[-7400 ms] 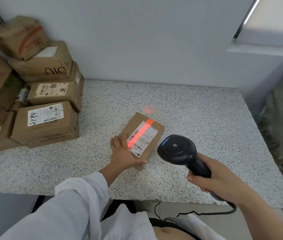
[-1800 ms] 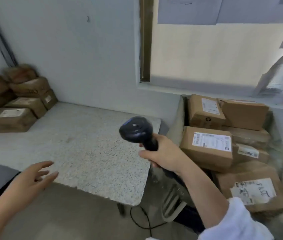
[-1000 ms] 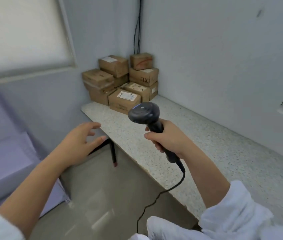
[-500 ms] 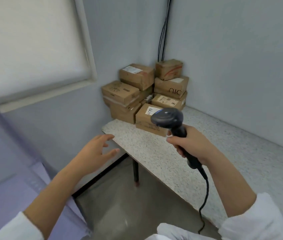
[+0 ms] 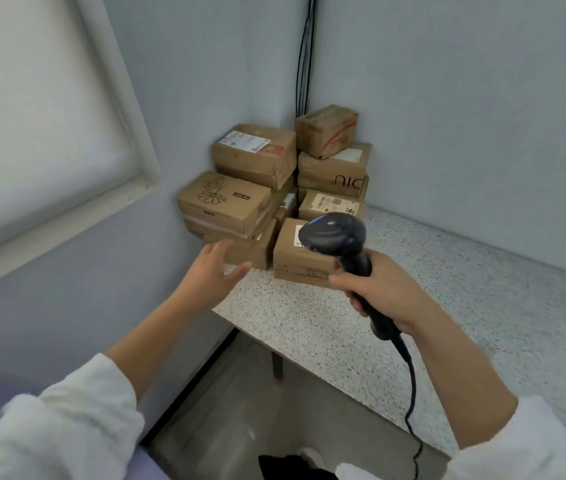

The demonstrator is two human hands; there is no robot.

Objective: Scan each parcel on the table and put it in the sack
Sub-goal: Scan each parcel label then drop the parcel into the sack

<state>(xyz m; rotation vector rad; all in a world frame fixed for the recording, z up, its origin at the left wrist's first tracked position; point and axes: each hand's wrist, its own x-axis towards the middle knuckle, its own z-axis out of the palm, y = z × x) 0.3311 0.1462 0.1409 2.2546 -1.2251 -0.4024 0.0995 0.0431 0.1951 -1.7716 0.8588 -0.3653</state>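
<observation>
Pale blue-grey walls (image 5: 482, 98) meeting in a corner, thin black cables (image 5: 304, 53) running down the seam. On the left, a window (image 5: 25, 116) behind a white blind, glowing with soft daylight, set in a white frame (image 5: 123, 98). Against the corner, a table (image 5: 482, 306) with a speckled stone-look top on a dark leg (image 5: 277, 365). Below, a glossy grey floor (image 5: 240, 410).

parcels (image 5: 240, 202) stacked in far corner, open tabletop (image 5: 482, 299) beside them

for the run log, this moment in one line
left hand open, near parcels | right hand grips scanner | parcels stacked on table
</observation>
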